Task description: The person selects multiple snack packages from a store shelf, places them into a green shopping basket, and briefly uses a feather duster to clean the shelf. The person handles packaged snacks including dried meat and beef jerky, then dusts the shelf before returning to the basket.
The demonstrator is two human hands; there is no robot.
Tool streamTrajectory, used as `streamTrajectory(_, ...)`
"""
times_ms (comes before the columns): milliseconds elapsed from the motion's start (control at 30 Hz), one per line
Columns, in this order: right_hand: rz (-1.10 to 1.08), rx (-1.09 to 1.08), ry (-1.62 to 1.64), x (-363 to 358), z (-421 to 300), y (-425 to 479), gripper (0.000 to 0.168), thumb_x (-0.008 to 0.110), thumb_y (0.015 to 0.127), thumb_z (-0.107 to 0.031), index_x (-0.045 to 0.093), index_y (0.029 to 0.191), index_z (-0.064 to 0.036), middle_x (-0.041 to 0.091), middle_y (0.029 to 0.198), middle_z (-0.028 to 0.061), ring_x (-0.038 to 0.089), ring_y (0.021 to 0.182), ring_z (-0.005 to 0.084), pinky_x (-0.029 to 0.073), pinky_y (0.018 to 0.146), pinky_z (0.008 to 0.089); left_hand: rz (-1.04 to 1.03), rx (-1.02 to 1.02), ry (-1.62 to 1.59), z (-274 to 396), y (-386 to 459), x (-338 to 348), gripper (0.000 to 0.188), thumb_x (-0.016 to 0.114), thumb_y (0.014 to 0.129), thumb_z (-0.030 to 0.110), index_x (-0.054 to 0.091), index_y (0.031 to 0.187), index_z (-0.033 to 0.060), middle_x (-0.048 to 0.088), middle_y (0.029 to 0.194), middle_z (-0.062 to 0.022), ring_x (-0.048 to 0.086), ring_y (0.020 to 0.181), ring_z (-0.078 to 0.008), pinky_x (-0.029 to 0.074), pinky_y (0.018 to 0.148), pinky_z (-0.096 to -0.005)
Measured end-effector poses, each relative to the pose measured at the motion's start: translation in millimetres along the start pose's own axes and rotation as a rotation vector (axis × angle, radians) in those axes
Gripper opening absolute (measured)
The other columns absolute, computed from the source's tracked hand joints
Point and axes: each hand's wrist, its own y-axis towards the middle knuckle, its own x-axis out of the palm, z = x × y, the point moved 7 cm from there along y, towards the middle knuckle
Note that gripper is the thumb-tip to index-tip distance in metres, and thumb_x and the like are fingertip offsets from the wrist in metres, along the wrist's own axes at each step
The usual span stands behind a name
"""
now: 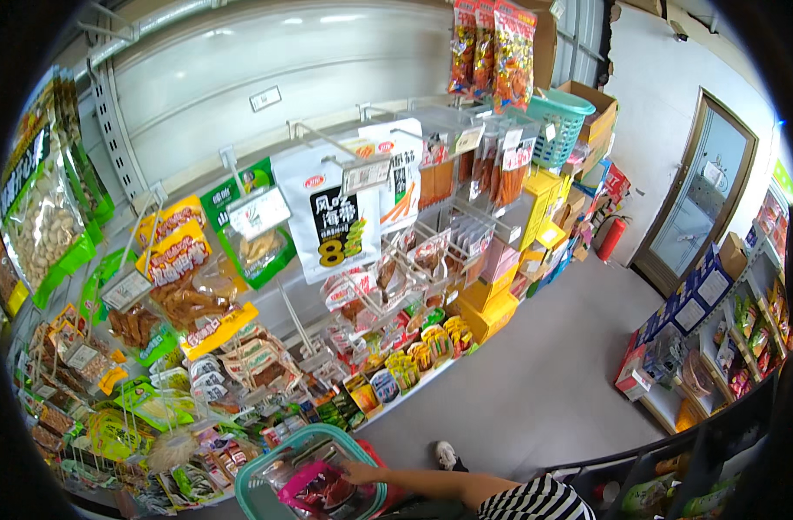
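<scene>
From the lower right, my right arm in a black-and-white striped sleeve reaches over a teal plastic basket (242,484). Inside the basket are several plastic snack packs, one of them with a bright pink border (303,482). My right hand (362,472) is at the right side of the pink-edged pack, its fingertips over the pack's edge. Whether the fingers grip it is too small to tell. My left hand is out of view. Just beyond the basket stands a rack of hanging snack bags, among them a large white seaweed snack bag (328,214).
Metal hooks with price tags (260,207) stick out from the rack. Yellow cartons (490,312) stand at its far end. A red fire extinguisher (611,238) is near a glass door (699,195). Stocked shelves (715,364) line the right, across the grey floor (520,370).
</scene>
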Motion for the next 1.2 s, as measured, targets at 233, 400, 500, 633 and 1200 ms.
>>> streamTrajectory(233,-0.320,-0.181,0.096,-133.7,-52.4,-54.2,0.048,0.049,0.089,-0.031,0.042,0.124,0.001,0.055,0.112,0.0144,0.052,0.105,0.0230,0.040,0.090,0.0331,-0.445,0.142,-0.054,101.5,14.9,-23.7,0.032,0.048,0.090,0.025,0.053,0.110,0.0002,0.060,0.089,-0.0102,0.058,0.079,-0.0164,0.047,0.067,-0.0303)
streamTrajectory(400,-0.301,-0.370,0.124,-311.3,-105.7,-130.4,0.051,0.050,0.090,-0.026,0.032,0.132,-0.003,0.051,0.119,0.0126,0.049,0.109,0.0197,0.040,0.091,0.0337,-0.633,0.531,-0.272,272.3,-4.5,-79.2,0.035,0.048,0.091,0.026,0.051,0.114,0.0003,0.060,0.094,-0.0093,0.058,0.084,-0.0158,0.047,0.071,-0.0300)
streamTrajectory(500,-0.171,-0.584,0.185,-444.6,-194.0,-215.9,0.053,0.052,0.090,-0.025,0.031,0.133,-0.003,0.051,0.121,0.0116,0.049,0.109,0.0195,0.040,0.093,0.0356,-0.544,0.796,-0.105,455.8,-76.8,-158.0,0.041,0.051,0.090,0.020,0.041,0.126,0.0025,0.056,0.111,-0.0093,0.055,0.099,-0.0144,0.044,0.085,-0.0291)
streamTrajectory(633,0.527,-0.801,0.230,-616.5,-255.7,-312.2,0.036,0.056,0.087,-0.021,0.050,0.118,-0.003,0.057,0.109,0.0062,0.053,0.099,0.0147,0.042,0.086,0.0297,-0.623,1.125,-0.200,631.9,-139.0,-210.5,0.051,0.051,0.088,0.006,0.027,0.134,0.0014,0.046,0.125,-0.0105,0.052,0.108,-0.0207,0.042,0.089,-0.0331)
streamTrajectory(1200,1.238,-0.422,0.121,-930.7,-236.6,-285.8,0.067,0.032,0.091,-0.051,0.025,0.137,-0.002,0.028,0.140,0.0171,0.029,0.129,0.0260,0.023,0.104,0.0367,0.263,1.003,-0.197,1027.5,-28.9,-241.8,0.095,0.060,0.078,0.037,0.001,0.135,-0.0108,0.010,0.141,-0.0293,0.017,0.132,-0.0364,0.020,0.107,-0.0371)
